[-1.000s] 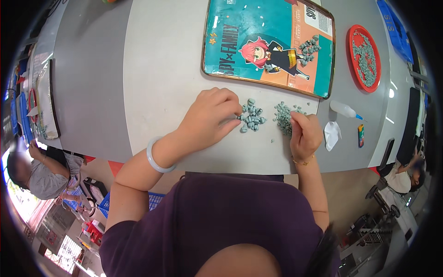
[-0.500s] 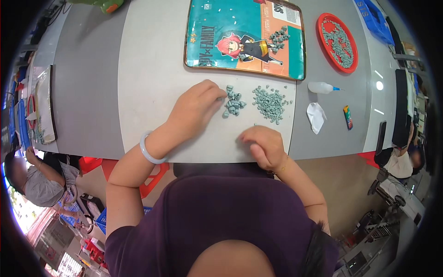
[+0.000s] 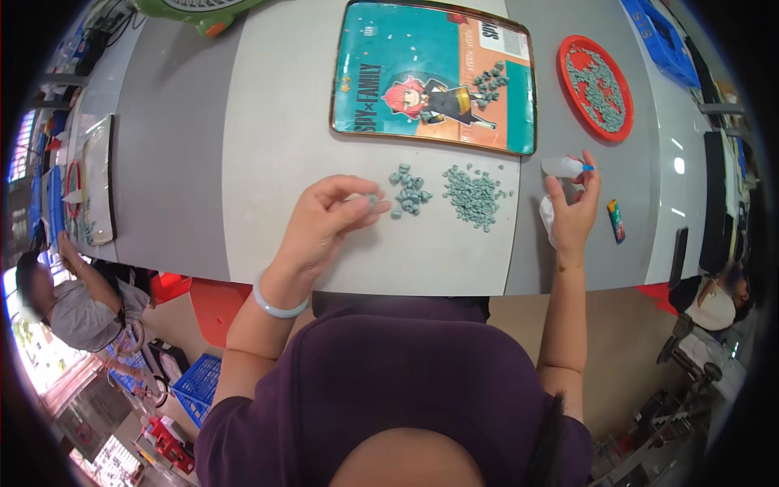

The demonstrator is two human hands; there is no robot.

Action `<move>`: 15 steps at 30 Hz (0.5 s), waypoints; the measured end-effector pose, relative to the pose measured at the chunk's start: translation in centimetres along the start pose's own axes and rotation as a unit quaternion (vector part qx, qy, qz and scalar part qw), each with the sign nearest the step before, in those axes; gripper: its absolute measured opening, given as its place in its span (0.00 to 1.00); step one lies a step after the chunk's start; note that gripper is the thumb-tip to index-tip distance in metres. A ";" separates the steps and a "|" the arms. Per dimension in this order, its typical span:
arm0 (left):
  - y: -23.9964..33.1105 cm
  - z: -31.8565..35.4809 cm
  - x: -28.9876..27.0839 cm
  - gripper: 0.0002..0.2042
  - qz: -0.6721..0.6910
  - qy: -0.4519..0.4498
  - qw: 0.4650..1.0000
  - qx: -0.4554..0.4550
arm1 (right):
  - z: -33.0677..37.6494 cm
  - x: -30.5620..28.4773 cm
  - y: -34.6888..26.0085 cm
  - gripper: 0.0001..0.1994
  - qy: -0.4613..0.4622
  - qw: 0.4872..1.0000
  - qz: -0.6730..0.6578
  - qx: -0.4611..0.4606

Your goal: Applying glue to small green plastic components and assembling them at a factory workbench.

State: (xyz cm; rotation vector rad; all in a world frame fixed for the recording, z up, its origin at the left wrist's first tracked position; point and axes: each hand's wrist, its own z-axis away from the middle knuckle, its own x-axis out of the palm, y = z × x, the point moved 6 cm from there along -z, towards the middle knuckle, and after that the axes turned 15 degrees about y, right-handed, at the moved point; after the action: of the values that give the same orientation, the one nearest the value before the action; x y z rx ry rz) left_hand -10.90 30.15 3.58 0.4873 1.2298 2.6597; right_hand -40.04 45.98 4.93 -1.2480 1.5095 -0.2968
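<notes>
My left hand (image 3: pixel 329 215) is raised over the white tabletop, thumb and fingers pinched on a small grey-green stone-like piece (image 3: pixel 372 199). Just right of it lies a loose group of larger grey-green pieces (image 3: pixel 412 195). A spread pile of smaller grey-green pieces (image 3: pixel 475 197) sits further right. My right hand (image 3: pixel 574 213) is at a white squeeze bottle (image 3: pixel 558 167) with a blue tip, which lies on its side. Its thumb and fingers are apart around the bottle, and I see no closed grip. A crumpled white tissue (image 3: pixel 547 217) is partly under that hand.
A large illustrated tray (image 3: pixel 381 140) at the back carries several grey-green pieces (image 3: pixel 489 84). At the right are a red round tray (image 3: pixel 563 58) of small pieces, a colourful small tube (image 3: pixel 617 221) and a blue bin (image 3: pixel 661 40). Other people sit at both sides.
My right hand has moved from the table's front edge out to the squeeze bottle. My left hand has drawn back from the larger pieces with one piece pinched. The view has shifted slightly.
</notes>
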 end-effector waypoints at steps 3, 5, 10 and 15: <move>0.9 -0.2 3.1 0.11 0.039 -0.089 0.995 0.003 | -0.8 1.3 2.6 0.18 -0.095 0.993 -0.058 0.047; 1.2 -0.2 4.4 0.13 0.064 -0.137 0.988 0.012 | -0.4 1.7 1.5 0.17 -0.102 0.988 -0.103 0.055; 1.9 -1.0 5.7 0.14 0.063 -0.161 0.983 0.059 | 3.0 2.7 -4.7 0.13 -0.208 0.907 -0.331 0.155; 1.5 -1.3 5.3 0.11 0.025 -0.151 0.979 0.136 | 4.8 2.8 -9.0 0.17 -0.272 0.932 -0.225 0.078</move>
State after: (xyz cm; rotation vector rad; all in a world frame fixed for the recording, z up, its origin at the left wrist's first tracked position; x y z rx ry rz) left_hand -16.36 29.79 5.09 0.9363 1.5019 2.3466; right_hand -30.77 42.01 8.24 -1.3968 0.7062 -0.3275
